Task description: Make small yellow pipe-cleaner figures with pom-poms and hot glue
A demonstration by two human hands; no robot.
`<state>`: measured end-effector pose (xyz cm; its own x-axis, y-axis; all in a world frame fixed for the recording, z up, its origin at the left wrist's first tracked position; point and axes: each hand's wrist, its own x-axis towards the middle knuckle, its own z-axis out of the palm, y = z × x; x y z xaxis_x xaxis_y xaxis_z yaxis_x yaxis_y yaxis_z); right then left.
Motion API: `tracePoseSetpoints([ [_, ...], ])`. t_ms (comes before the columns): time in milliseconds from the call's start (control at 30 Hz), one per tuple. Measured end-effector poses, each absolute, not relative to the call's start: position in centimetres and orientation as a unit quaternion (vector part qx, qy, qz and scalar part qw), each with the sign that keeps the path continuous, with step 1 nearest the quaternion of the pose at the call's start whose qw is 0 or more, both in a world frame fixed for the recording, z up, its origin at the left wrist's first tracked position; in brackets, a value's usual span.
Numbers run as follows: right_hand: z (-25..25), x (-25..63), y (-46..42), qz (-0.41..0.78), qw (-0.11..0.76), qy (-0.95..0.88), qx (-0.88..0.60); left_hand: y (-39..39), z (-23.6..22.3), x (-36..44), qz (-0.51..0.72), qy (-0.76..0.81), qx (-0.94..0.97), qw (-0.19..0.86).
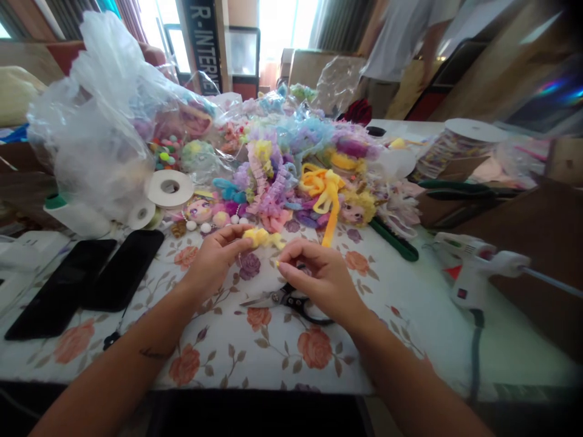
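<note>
Between the thumb and fingers of my left hand is a bright yellow fuzzy strip, bunched and twisted, its loose end pointing right. My right hand is closed in a pinch close by, with a tiny yellow bit at the fingertips. Whether that bit joins the strip I cannot tell. Black-handled scissors lie under my right hand, blades pointing left, the handles partly covered by it. Just beyond, a bundle of orange-yellow fuzzy stems trails one end down towards my right hand.
A pile of pastel ruffles and trims fills the back, with doll-face pieces at its front. Two dark phones, a white ribbon roll and a plastic bag sit left. A glue gun stands right, near green-handled scissors.
</note>
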<state>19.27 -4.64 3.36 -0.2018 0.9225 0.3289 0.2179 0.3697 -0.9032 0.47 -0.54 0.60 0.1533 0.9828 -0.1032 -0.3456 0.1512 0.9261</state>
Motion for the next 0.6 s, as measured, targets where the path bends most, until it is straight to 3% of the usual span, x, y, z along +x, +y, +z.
tracePoseSetpoints([
  [67, 4.2, 19.9, -4.9, 0.483, 0.369, -0.724, -0.327, -0.2, 0.5, 0.5, 0.531, 0.392, 0.369, 0.655],
  [167, 4.8, 20.6, -5.4, 0.590, 0.089, -0.788, -0.151, -0.1, 0.5, 0.4, 0.528, 0.388, 0.346, 0.671],
  [233, 4.8, 20.8, -5.4, 0.600, 0.019, -0.785, -0.155, -0.2, 0.6, 0.4, 0.517, 0.385, 0.349, 0.680],
  [300, 4.5, 20.7, -5.1, 0.584, 0.105, -0.763, -0.257, -0.5, 0.7, 0.4, 0.499, 0.379, 0.369, 0.686],
  [367, 4.0, 20.6, -4.6, 0.527, 0.260, -0.722, -0.367, -0.8, 0.8, 0.4, 0.478, 0.378, 0.401, 0.685],
  [467, 3.0, 20.3, -3.9, 0.350, 0.426, -0.694, -0.463, -1.1, 0.9, 0.4, 0.438, 0.383, 0.461, 0.670],
  [600, 1.4, 19.8, -3.3, 0.207, 0.395, -0.767, -0.461, -1.3, 0.7, 0.3, 0.409, 0.371, 0.534, 0.640],
])
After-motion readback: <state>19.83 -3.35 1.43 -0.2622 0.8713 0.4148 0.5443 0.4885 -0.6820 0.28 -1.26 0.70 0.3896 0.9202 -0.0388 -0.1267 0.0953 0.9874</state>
